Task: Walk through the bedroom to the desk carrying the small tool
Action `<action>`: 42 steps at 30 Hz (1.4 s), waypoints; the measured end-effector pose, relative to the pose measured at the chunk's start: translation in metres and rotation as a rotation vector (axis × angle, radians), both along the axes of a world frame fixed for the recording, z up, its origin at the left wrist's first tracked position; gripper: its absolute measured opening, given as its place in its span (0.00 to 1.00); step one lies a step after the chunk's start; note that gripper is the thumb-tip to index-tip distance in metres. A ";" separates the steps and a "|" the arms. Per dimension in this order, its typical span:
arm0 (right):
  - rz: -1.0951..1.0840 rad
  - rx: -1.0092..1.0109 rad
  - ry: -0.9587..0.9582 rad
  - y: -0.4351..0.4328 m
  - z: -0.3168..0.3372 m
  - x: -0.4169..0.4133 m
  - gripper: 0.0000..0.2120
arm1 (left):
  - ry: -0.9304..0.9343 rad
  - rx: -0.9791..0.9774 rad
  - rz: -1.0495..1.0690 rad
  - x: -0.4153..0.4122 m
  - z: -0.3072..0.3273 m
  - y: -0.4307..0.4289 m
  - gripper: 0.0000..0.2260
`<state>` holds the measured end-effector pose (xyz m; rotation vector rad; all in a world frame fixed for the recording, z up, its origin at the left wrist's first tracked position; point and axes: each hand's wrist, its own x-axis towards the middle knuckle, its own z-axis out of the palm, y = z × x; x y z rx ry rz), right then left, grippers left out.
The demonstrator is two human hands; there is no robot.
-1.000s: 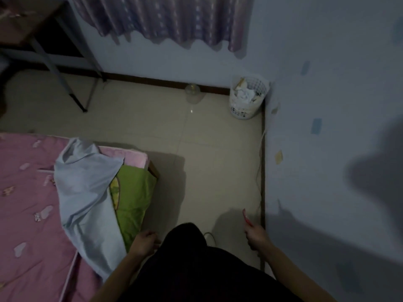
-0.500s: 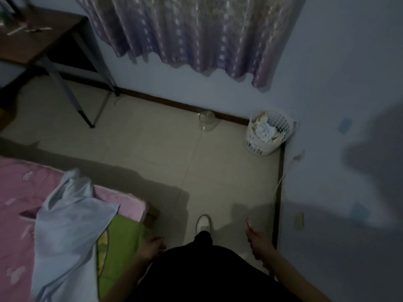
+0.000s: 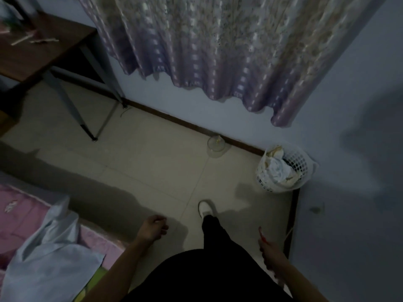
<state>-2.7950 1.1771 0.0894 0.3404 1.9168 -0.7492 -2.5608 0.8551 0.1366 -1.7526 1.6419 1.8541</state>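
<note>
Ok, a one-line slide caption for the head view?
Person walking across a dim tiled room, right hand holding a small red object, left hand loosely curled, white waste basket in the corner ahead.

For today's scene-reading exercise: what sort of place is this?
Most likely a bedroom: a bed with a pink cover, a patterned curtain on the wall, and a small white waste basket in the corner.

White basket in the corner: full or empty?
Full. The white perforated plastic basket stands upright in the wall corner, with crumpled white paper and scraps heaped up to its rim.
</note>
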 end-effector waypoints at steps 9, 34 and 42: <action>0.325 -0.104 0.037 -0.224 0.014 -0.127 0.16 | -0.059 0.032 0.275 -0.046 -0.016 -0.095 0.06; 0.886 -0.103 0.108 -0.721 0.022 -0.259 0.21 | -0.016 0.115 0.794 -0.105 -0.026 -0.446 0.07; 0.775 -0.108 0.187 -0.855 0.031 -0.284 0.13 | 0.028 0.025 0.787 -0.141 -0.009 -0.631 0.05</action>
